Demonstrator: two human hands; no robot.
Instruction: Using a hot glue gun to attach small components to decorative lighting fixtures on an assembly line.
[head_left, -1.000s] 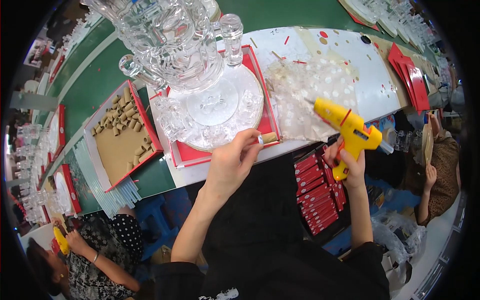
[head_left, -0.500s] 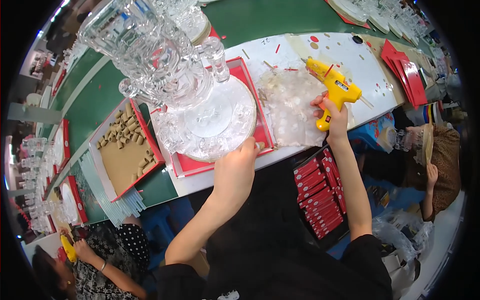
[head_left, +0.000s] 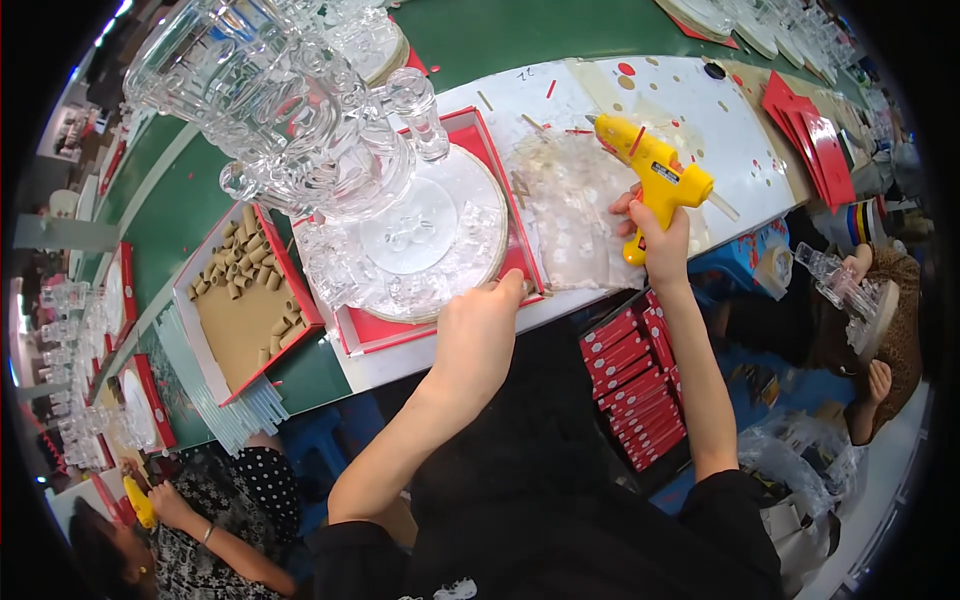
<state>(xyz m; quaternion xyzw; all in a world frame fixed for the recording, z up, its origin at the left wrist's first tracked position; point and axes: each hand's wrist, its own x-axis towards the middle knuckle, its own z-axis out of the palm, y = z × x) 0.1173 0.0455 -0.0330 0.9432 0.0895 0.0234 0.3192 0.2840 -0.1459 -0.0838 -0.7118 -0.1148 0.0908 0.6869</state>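
Observation:
My right hand [head_left: 662, 235] is closed round the grip of a yellow hot glue gun [head_left: 655, 175], whose nozzle points up and left above a glue-crusted patch [head_left: 570, 200] of the worktop. A glue stick [head_left: 722, 206] juts from its back end. At the near right corner of a shallow red box [head_left: 527, 250], my left hand [head_left: 478, 335] pinches a small tan cardboard tube, mostly hidden by the fingers. In that box lies a round white base [head_left: 410, 228] with clear ornaments around it. A large clear glass-like vessel [head_left: 290, 110] rises over the base's far left side.
To the left, an open box [head_left: 240, 330] holds several cardboard tubes [head_left: 250, 255], with clear glue sticks [head_left: 215, 385] beside it. Red cards [head_left: 808, 140] lie far right. Red packs [head_left: 635, 390] fill a container below the table. Other people work at both sides.
The glue gun has shifted slightly left. My left hand has moved a little up and right, and the tube shows less. At right, another person has tilted a clear piece on its base.

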